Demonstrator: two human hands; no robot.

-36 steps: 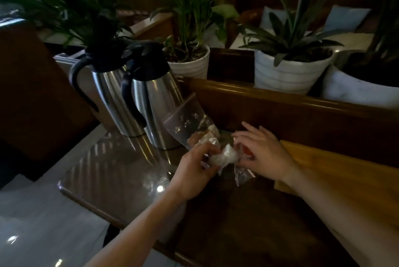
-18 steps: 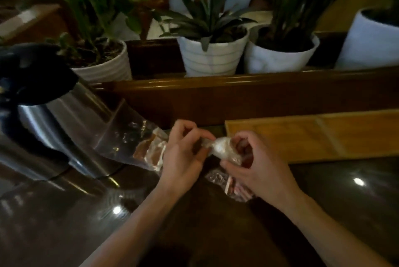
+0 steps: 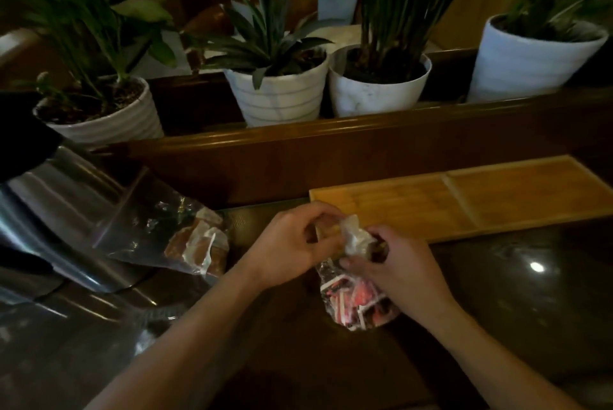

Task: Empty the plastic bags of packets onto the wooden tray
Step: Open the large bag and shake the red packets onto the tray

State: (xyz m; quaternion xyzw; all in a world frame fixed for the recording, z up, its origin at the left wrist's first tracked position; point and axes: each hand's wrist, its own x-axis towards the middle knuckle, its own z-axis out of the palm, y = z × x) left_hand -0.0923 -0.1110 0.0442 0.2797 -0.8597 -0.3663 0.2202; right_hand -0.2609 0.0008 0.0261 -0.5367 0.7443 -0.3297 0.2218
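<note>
A clear plastic bag of red and white packets point(image 3: 356, 305) rests on the dark table. Its twisted, knotted top point(image 3: 355, 237) is pinched between my left hand point(image 3: 292, 244) and my right hand point(image 3: 394, 267), both closed on the plastic. A second clear bag holding brown packets point(image 3: 195, 245) leans against a steel jug to the left, untouched. The wooden tray point(image 3: 504, 197) with two compartments lies flat just behind my hands, stretching to the right, with nothing in it.
A steel thermos jug point(image 3: 49, 210) with a black lid stands at the left. A wooden ledge point(image 3: 331, 137) runs behind the tray, and several white plant pots point(image 3: 278, 94) stand beyond it. The dark glossy table point(image 3: 530, 310) extends right and towards me.
The view has swung right, bringing the whole tray into sight. My hands stay on the bag's knotted top, and the bag of red packets now hangs lower between them.
</note>
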